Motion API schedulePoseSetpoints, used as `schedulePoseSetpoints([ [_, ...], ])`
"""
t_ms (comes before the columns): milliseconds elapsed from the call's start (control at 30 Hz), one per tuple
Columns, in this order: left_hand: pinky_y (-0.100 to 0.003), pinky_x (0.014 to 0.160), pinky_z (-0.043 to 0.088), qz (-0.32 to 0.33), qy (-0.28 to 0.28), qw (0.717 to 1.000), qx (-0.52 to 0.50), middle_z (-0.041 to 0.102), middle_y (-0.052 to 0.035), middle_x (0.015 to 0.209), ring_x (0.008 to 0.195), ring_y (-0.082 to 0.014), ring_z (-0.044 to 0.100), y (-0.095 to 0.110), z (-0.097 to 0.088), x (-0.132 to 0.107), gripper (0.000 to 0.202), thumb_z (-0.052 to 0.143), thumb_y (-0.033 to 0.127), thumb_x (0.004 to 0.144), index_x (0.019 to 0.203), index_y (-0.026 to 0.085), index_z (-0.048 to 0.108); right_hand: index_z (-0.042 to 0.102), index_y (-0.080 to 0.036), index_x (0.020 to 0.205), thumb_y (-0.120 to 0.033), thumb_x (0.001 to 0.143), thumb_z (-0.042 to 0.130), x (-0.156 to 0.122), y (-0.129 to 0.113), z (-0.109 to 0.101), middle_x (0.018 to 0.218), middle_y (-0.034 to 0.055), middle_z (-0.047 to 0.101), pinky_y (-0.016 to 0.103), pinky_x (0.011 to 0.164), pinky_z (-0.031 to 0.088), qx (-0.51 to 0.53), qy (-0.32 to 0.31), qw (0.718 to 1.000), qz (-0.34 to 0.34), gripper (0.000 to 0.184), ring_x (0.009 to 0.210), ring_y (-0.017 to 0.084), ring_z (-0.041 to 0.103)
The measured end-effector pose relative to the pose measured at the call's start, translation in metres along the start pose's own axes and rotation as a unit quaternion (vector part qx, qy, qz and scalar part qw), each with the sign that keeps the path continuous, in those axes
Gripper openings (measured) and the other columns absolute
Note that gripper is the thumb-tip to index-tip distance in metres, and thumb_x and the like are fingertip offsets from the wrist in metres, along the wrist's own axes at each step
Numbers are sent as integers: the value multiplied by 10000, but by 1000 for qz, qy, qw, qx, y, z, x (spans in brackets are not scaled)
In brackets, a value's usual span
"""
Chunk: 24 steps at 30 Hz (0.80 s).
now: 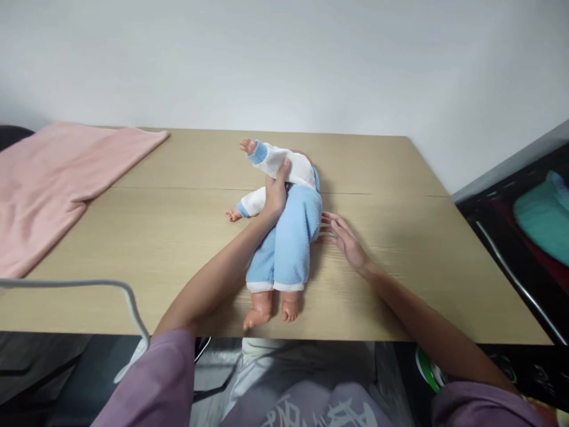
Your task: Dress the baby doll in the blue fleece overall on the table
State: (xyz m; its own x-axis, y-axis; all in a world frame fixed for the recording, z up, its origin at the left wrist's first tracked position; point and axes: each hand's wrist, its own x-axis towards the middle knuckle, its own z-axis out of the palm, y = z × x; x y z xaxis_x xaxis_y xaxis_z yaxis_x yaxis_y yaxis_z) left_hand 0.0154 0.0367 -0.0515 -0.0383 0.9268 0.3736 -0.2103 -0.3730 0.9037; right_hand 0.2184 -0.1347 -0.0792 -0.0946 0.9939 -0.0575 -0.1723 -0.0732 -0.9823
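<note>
A baby doll in a white top and light blue trousers lies on its side on the wooden table, bare feet toward me. My left hand is closed around the doll's upper body under its raised arm. My right hand rests flat on the table with fingers stretched out, fingertips touching or nearly touching the doll's blue trousers at the hip. The doll's head is hidden behind its body.
A pink blanket is spread over the table's far left part. A white cable loops over the near left edge. A dark shelf with a teal cloth stands to the right of the table.
</note>
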Motion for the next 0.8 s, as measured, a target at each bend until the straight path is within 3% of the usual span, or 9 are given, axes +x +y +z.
schedulePoseSetpoints([
  [167,-526,1371,483,25,-41,998,33,812,-146,1506,1505,-378,708,8,17,-6,622,761,718,1012,1347,194,756,762,-333,1391,-696,1020,750,14,0,-14,1461,65,787,430,1063,649,44,35,998,9,519,1264,273,745],
  [333,-534,1337,500,43,-93,986,131,817,-169,1473,1455,-373,720,10,28,-14,513,699,637,1061,1304,190,766,753,-359,1447,-701,1029,690,20,-7,-29,1385,34,805,390,1051,653,70,64,995,34,544,1175,235,768],
  [467,-563,1367,451,117,-228,933,252,751,-195,1558,1504,-383,664,19,35,-27,539,713,495,1021,1450,169,714,709,-400,1516,-744,1022,655,26,-15,-42,1389,15,819,397,956,678,75,81,992,55,604,1095,231,800],
  [600,-586,1377,411,163,-329,868,334,652,-213,1668,1584,-404,579,40,31,-44,762,724,476,992,1668,164,559,748,-365,1360,-821,953,679,27,-22,-61,1361,48,856,526,973,706,104,94,987,75,615,1143,308,827],
  [700,-579,1378,400,156,-317,863,361,635,-204,1682,1599,-413,550,51,13,-44,775,717,586,1020,1663,181,566,777,-318,1263,-736,923,763,25,-27,-75,1229,68,892,574,990,713,101,93,985,104,539,1102,335,845],
  [800,-594,1374,390,107,-224,881,402,685,-192,1601,1557,-425,559,52,-22,-30,614,676,641,1056,1504,221,677,807,-263,1110,-606,931,780,23,-30,-81,929,58,877,489,864,734,66,98,988,103,387,865,308,843],
])
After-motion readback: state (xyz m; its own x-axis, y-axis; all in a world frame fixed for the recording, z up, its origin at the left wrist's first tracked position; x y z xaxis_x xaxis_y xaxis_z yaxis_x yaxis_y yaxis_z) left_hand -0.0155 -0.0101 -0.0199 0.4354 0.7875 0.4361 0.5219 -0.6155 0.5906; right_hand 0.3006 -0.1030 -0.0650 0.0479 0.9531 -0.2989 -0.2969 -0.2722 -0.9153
